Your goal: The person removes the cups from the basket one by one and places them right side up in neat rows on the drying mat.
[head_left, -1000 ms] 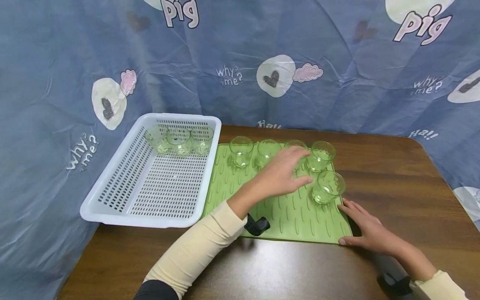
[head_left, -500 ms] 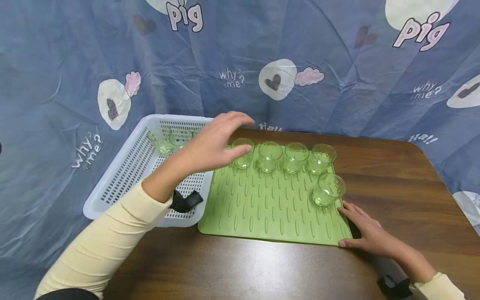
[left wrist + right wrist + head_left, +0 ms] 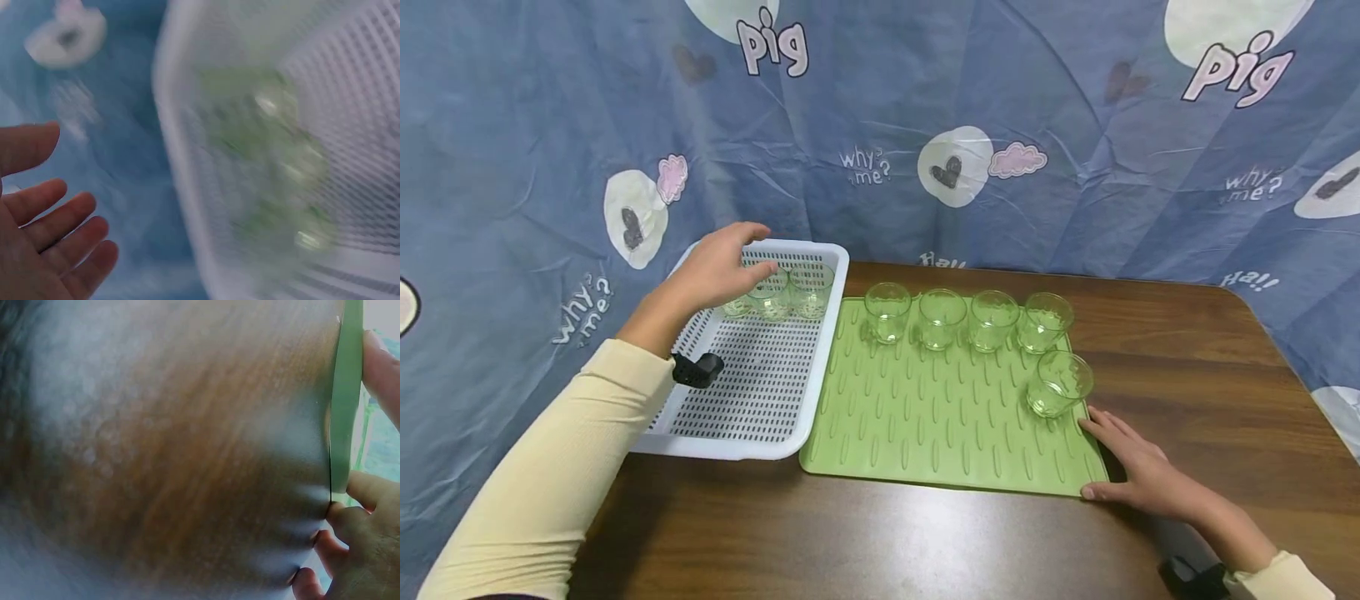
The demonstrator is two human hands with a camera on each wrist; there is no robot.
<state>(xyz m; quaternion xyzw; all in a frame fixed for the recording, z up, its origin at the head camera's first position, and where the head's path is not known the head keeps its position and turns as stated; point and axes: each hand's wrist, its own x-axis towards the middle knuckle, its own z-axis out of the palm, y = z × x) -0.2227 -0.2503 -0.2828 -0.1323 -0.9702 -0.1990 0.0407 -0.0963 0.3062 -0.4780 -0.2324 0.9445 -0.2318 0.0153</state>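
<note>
we hold our left hand (image 3: 718, 265), empty and relaxed, over the far left of the basket (image 3: 823, 358), near its three glasses (image 3: 811, 293). our right hand (image 3: 1138, 468), also released, touches the right edge of the mat (image 3: 917, 425), where five glasses (image 3: 942, 321) stand: four along the far edge, one at right.

place: kind unclear | wooden table (image 3: 880, 542) | blue printed cloth (image 3: 865, 108) behind

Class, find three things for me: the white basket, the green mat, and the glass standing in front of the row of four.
White basket (image 3: 756, 383): head view, on its bare perforated floor.
Green mat (image 3: 921, 417): head view, on its bare ridged surface.
Front glass (image 3: 1060, 387): head view, mid-body.
</note>
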